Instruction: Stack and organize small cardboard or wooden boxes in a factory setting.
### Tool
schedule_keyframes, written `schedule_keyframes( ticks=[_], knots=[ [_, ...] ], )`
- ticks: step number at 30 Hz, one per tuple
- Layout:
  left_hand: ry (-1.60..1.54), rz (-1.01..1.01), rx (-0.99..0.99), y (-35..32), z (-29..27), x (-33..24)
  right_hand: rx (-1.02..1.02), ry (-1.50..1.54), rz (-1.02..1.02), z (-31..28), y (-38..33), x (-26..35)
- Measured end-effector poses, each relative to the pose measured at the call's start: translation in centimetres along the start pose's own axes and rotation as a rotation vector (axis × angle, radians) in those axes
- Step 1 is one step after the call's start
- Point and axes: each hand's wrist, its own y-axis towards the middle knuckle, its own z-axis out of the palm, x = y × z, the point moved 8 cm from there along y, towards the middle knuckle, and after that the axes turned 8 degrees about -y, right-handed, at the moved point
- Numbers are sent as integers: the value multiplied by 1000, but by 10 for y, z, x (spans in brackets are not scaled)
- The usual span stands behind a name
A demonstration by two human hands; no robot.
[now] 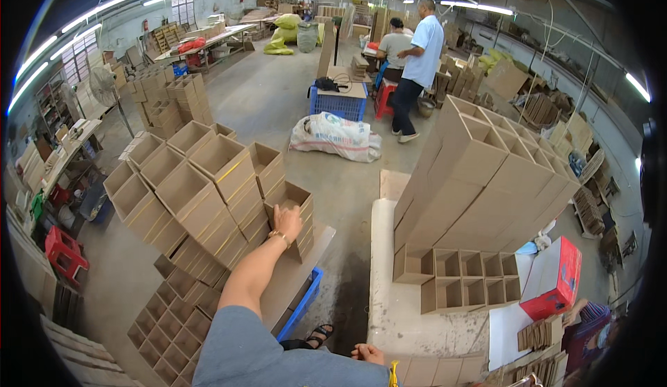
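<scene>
My left hand (287, 224) reaches to a brown open-topped cardboard box (297, 194) at the right side of a tall cluster of stacked boxes (187, 199). Its fingers curl over the near rim of that box. My right hand (368, 353) is low in the picture, close to my body and beside the pale worktable (389, 303). Its fingers are curled; whatever they hold, if anything, is hidden. On the worktable stands a large block of stacked boxes (458, 178), with small divided cardboard cells (469, 279) at its foot.
A red and white carton (556, 279) sits at the worktable's right. A blue crate (302, 303) lies under a board near my foot. Ahead are a white woven sack (335, 137), a blue crate (338, 105) and two people (422, 50). A red stool (66, 253) stands left.
</scene>
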Motion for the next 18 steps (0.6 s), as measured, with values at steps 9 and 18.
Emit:
schedule_keyframes(
  ticks=[9, 18],
  knots=[
    [-330, 362, -389, -73, -89, -65, -46, -95, -241, -33, 34, 56],
    [-1388, 88, 958, -240, 32, -193, 70, -396, -665, -39, -4, 229]
  ],
)
